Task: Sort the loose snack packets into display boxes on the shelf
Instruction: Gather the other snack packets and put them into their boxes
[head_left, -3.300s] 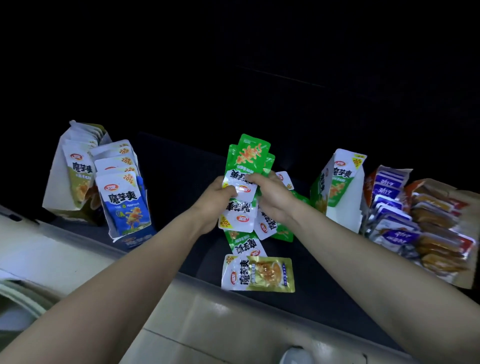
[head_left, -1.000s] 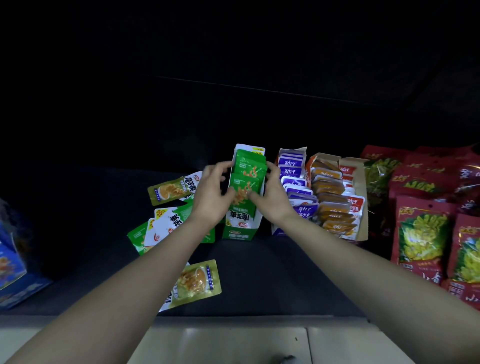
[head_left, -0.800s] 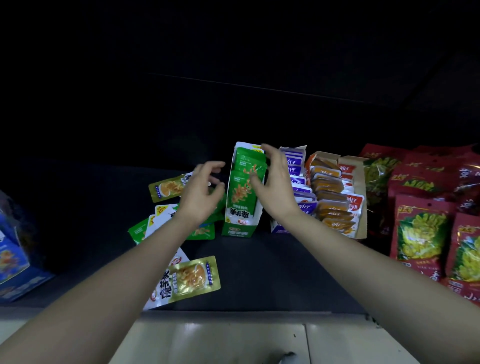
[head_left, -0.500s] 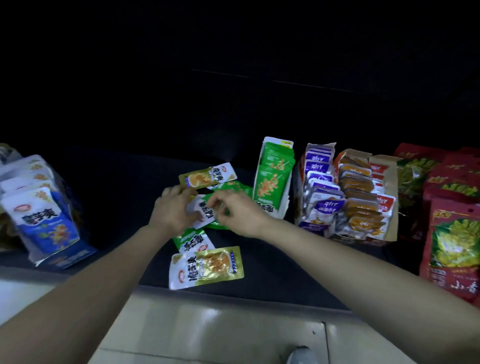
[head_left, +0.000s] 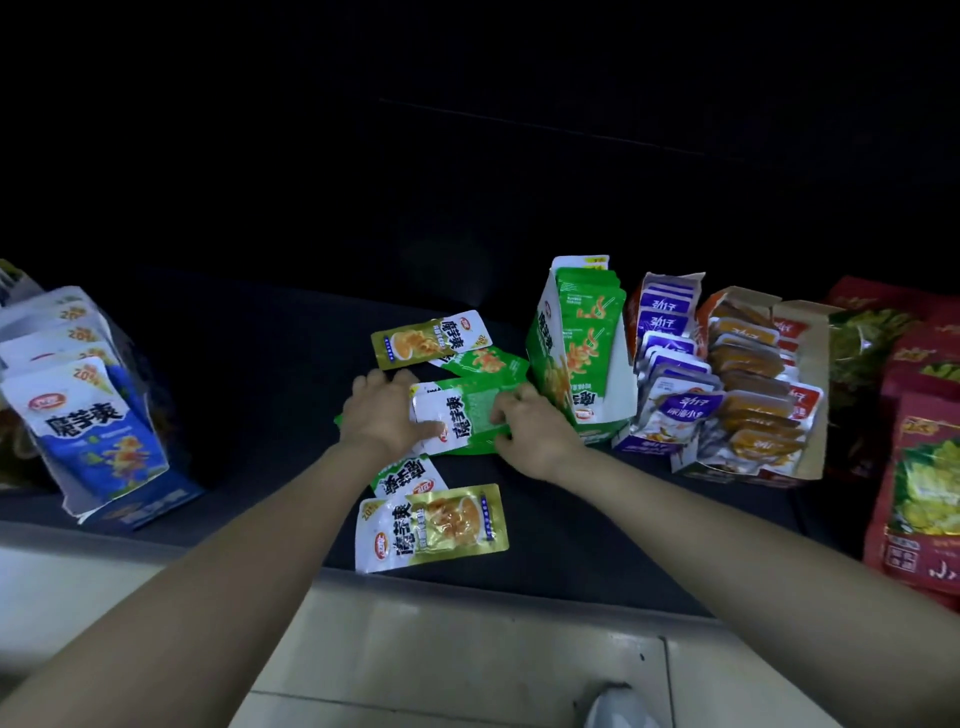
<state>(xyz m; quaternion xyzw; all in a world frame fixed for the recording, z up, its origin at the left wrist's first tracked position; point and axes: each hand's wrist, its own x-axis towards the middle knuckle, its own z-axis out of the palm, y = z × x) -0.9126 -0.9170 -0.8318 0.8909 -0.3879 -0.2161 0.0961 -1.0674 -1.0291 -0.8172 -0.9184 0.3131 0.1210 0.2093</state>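
Both hands meet mid-shelf on one green packet (head_left: 470, 418). It lies flat on the dark shelf (head_left: 260, 374), and I cannot tell if it is a single packet or a stack. Left hand (head_left: 387, 415) is knuckles up with the fingers curled together, thumb pressed on the packet's white end. Right hand (head_left: 535, 431) curls its fingertips onto the green end, pinching it. There are four more loose packets around the hands. At 12 o'clock lies one gold packet (head_left: 431, 338). One green loose packet (head_left: 485, 361) lies at 1 o'clock, partly under the held one. One green-white packet (head_left: 410, 475) lies at 6 o'clock, and below it, at the shelf's front edge, a second gold packet (head_left: 431, 525). A green sliver shows at 9 o'clock under the left hand, owner unclear. Four display boxes are in view. The green box (head_left: 576, 358) stands at 2 o'clock, just beside the right hand, filled with green packets. A purple box (head_left: 670, 364) and an orange box (head_left: 758, 384) follow it at 3 o'clock, touching in a row. The blue box (head_left: 88, 415) is well apart at 9 o'clock. Red bags (head_left: 924, 467) stand at far 3 o'clock, count unclear. Tiled floor (head_left: 467, 649) and one shoe tip (head_left: 618, 706) show at 6 o'clock.
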